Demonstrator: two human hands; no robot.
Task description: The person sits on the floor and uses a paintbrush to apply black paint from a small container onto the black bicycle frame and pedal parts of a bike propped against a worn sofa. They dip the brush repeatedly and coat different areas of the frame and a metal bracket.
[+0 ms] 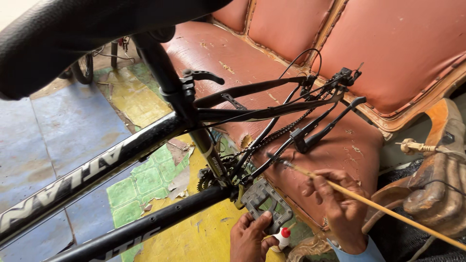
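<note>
Black and padded, a bicycle saddle (82,34) fills the top left corner, with the black metal bicycle frame (111,160) running in two tubes down to the lower left over a floor of blue, green and yellow tiles (150,177). Right of those tubes sits the toothed chainring (206,182), and just beside it the grey studded flat pedal (264,201). The left hand (248,237) comes up from the bottom edge; its fingers (259,224) are curled shut on the lower edge of the pedal. Just right of these fingers a small white bottle with a red cap (283,237) rests low, partly hidden. Further right, the right hand (337,208) has its fingers (315,187) pinched closed around a thin, long yellow wooden stick (388,211), whose tip reaches up and left to the black bicycle chain (286,130) by the rear frame stays. Behind the chain and above both hands lies a worn reddish-brown leather sofa (388,43) with peeling patches. Carved brown wood (439,179) stands at the far right, beyond the right fingers.
</note>
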